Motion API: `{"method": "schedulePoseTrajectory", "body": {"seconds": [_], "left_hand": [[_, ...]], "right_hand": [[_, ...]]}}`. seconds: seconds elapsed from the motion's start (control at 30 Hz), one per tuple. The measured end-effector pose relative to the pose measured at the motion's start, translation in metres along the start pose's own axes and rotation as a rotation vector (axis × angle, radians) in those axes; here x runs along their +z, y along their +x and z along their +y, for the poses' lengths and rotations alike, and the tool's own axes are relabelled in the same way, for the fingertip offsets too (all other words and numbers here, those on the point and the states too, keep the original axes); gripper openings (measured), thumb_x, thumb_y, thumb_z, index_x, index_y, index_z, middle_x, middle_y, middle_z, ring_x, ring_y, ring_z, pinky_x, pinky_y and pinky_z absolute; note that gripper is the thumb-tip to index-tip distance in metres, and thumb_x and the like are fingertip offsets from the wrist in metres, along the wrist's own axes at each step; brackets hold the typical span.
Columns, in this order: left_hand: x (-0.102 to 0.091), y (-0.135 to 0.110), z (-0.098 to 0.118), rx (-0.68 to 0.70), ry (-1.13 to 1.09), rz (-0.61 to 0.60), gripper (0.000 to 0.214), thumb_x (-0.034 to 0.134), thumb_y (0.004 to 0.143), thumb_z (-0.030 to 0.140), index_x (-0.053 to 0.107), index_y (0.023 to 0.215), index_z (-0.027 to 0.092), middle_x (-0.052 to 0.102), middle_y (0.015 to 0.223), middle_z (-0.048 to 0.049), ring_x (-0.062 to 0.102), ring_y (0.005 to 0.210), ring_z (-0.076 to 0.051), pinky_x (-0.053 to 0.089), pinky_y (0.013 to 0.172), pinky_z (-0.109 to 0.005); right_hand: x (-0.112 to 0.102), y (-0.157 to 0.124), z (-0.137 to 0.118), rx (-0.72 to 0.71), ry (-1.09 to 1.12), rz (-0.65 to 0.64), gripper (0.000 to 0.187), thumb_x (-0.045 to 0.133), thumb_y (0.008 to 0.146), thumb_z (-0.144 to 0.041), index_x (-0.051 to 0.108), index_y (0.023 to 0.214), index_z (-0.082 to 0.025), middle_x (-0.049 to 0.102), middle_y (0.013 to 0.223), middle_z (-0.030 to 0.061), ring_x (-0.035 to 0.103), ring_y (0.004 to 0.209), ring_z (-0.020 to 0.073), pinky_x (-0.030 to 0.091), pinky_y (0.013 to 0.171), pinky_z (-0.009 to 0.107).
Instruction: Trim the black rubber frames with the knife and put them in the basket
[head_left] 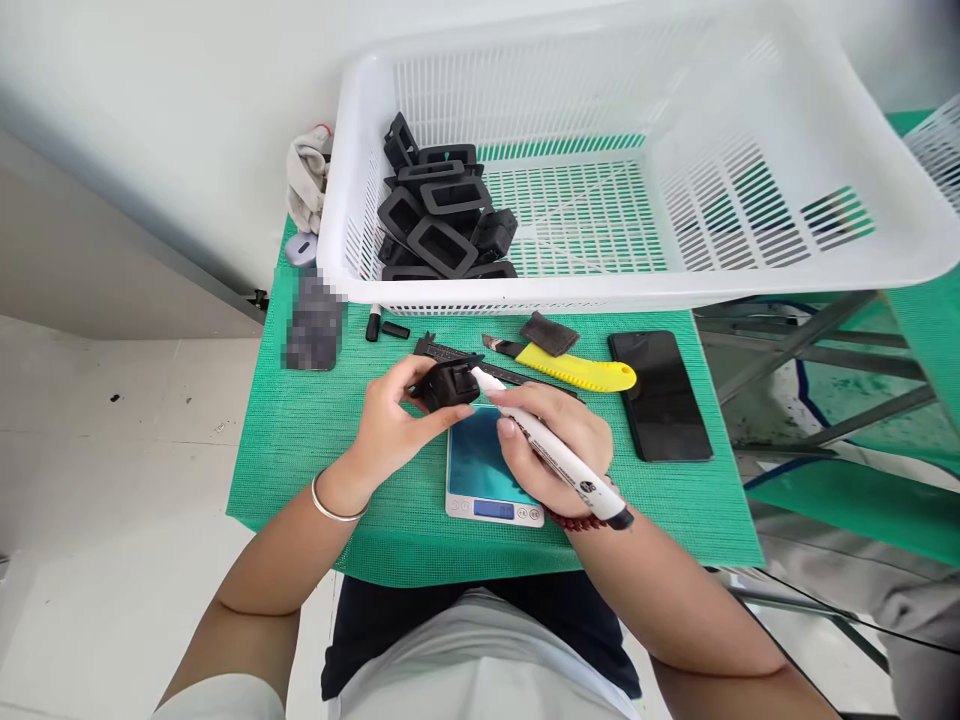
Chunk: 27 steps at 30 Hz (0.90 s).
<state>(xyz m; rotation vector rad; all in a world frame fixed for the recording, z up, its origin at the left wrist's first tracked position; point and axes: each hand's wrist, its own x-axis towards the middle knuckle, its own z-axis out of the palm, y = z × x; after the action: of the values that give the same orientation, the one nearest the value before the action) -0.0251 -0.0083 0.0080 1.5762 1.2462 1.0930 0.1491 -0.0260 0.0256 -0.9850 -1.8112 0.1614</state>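
Note:
My left hand point(399, 410) is closed round a black plastic part point(450, 382), holding it up just past the far edge of a small digital scale point(480, 460). Between the fingers and thumb of my right hand point(559, 435) is a white marker pen point(551, 455). Its tip end meets or nearly meets the right side of the part; exact contact is too small to tell. The marker's dark end points toward me. Beneath my right hand, the scale's plate is partly covered. Behind both hands lies a dark caliper point(517, 372), partly hidden.
A white plastic basket point(525, 292) at the back holds several black parts point(442, 245). A yellow utility knife point(585, 370), blade bared, lies near a dark cloth pad point(549, 334) and a phone point(660, 395). At left are a black cap point(395, 330) and a glove point(306, 180).

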Motion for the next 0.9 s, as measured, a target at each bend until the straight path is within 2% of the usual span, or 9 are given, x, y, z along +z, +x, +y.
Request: {"method": "schedulePoseTrajectory", "body": {"seconds": [0.17, 0.3, 0.47, 0.7, 0.9], "left_hand": [[-0.001, -0.001, 0.0, 0.014, 0.058, -0.014, 0.041, 0.081, 0.064, 0.039, 0.058, 0.091, 0.02, 0.064, 0.079, -0.0002, 0.061, 0.07, -0.013, 0.049, 0.057, -0.022], [-0.001, -0.001, 0.001, 0.006, 0.031, -0.039, 0.04, 0.082, 0.064, 0.037, 0.058, 0.092, 0.02, 0.064, 0.078, 0.0004, 0.06, 0.07, -0.012, 0.047, 0.055, -0.02], [-0.002, -0.002, 0.0, -0.089, -0.127, -0.057, 0.038, 0.08, 0.067, 0.037, 0.059, 0.094, 0.02, 0.066, 0.083, -0.0026, 0.062, 0.075, -0.016, 0.047, 0.055, -0.022], [0.0, -0.001, -0.008, -0.197, -0.476, -0.095, 0.04, 0.074, 0.071, 0.046, 0.057, 0.099, 0.022, 0.064, 0.088, -0.0036, 0.062, 0.069, -0.015, 0.05, 0.048, -0.022], [0.0, 0.002, -0.006, -0.253, -0.653, -0.112, 0.053, 0.065, 0.077, 0.055, 0.051, 0.119, 0.027, 0.06, 0.12, -0.0087, 0.065, 0.098, -0.023, 0.058, 0.072, -0.033]], "right_hand": [[0.001, -0.001, 0.001, 0.028, -0.001, 0.006, 0.015, 0.056, 0.085, -0.016, 0.061, 0.097, -0.023, 0.07, 0.074, -0.0013, 0.067, 0.065, 0.0139, 0.055, 0.059, 0.025], [0.002, -0.003, 0.003, -0.001, 0.005, 0.015, 0.019, 0.057, 0.084, -0.015, 0.061, 0.1, -0.023, 0.069, 0.075, -0.0018, 0.066, 0.067, 0.013, 0.054, 0.061, 0.024], [0.004, -0.005, 0.008, -0.022, 0.037, 0.027, 0.028, 0.056, 0.084, -0.012, 0.058, 0.109, -0.024, 0.065, 0.076, -0.0004, 0.062, 0.065, 0.013, 0.053, 0.059, 0.026], [0.005, -0.005, 0.011, 0.018, 0.069, 0.063, 0.026, 0.052, 0.087, -0.017, 0.055, 0.111, -0.026, 0.064, 0.072, -0.0016, 0.062, 0.063, 0.0136, 0.053, 0.058, 0.027], [0.009, -0.006, 0.009, 0.07, 0.047, 0.035, 0.035, 0.054, 0.087, -0.014, 0.053, 0.121, -0.025, 0.072, 0.097, 0.0019, 0.069, 0.086, 0.016, 0.057, 0.074, 0.03]]}}
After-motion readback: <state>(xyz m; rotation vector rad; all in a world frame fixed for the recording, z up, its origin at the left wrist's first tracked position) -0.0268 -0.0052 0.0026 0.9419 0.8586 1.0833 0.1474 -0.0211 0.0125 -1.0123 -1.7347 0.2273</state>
